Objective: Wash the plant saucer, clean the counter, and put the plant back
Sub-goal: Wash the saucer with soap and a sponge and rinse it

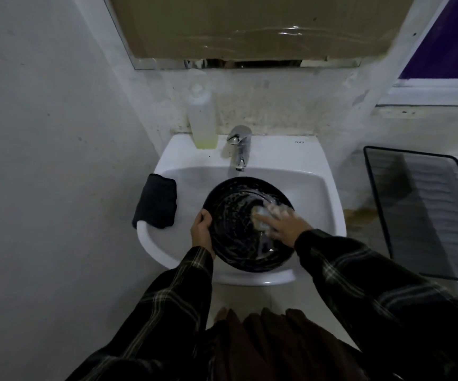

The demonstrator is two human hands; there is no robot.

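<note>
A round black plant saucer [236, 224] lies tilted in the white sink [313, 166], its inside wet and streaked with suds. My left hand [202, 229] grips the saucer's left rim. My right hand [282, 222] presses a soapy pale sponge [260, 218] against the inside of the saucer, right of its middle. The plant is not in view.
A chrome tap [239, 145] stands at the back of the sink, with a clear soap bottle [203, 119] to its left. A folded dark cloth [156, 204] hangs over the sink's left rim. A black mesh tray [428, 213] sits on the counter at the right.
</note>
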